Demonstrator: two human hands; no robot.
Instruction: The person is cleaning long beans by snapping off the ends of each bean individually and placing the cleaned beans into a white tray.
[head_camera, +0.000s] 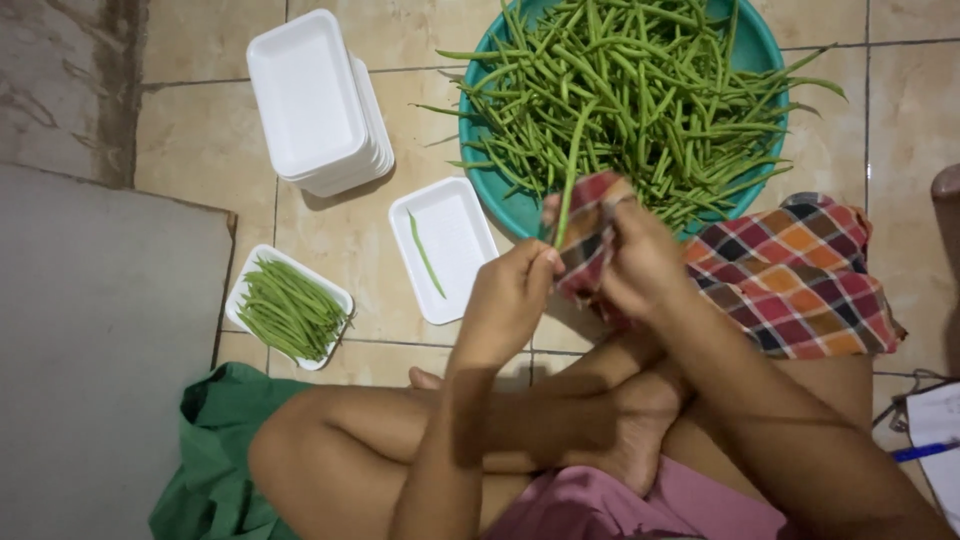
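The person is sitting cross-legged on the tiled floor (200, 140), and both hands are meeting at the middle of the view. The left hand (505, 300) is curling shut, thumb and fingertips pinching the lower end of a single green bean (570, 175) that is standing nearly upright between the hands. The right hand (640, 262) is closing around a fold of checked cloth (590, 230) wrapped about that bean's lower part; judging by the grip, this is the wiping step, one bean being cleaned.

At twelve o'clock from the hands, the teal basin (500, 195) is sitting heaped with more beans, its rim just behind the cloth. At nine o'clock, the nearest foam tray (455, 240) is holding one lone bean; farther out toward eight o'clock, a filled tray (290, 308) is packed with a neat bundle, and at eleven o'clock a stack of empty trays (315, 100) is waiting. The rest of the cloth is trailing off over the person's right knee at three o'clock.

The next move, I'd judge, calls for letting the cloth go slack and carrying the bean left, laying it flat beside the lone one.

Hard to make out: the cloth is hiding the right fingertips and the bean's lower stretch, so I can't tell how firmly it's being squeezed. The basin's far edge is cut off at the top.
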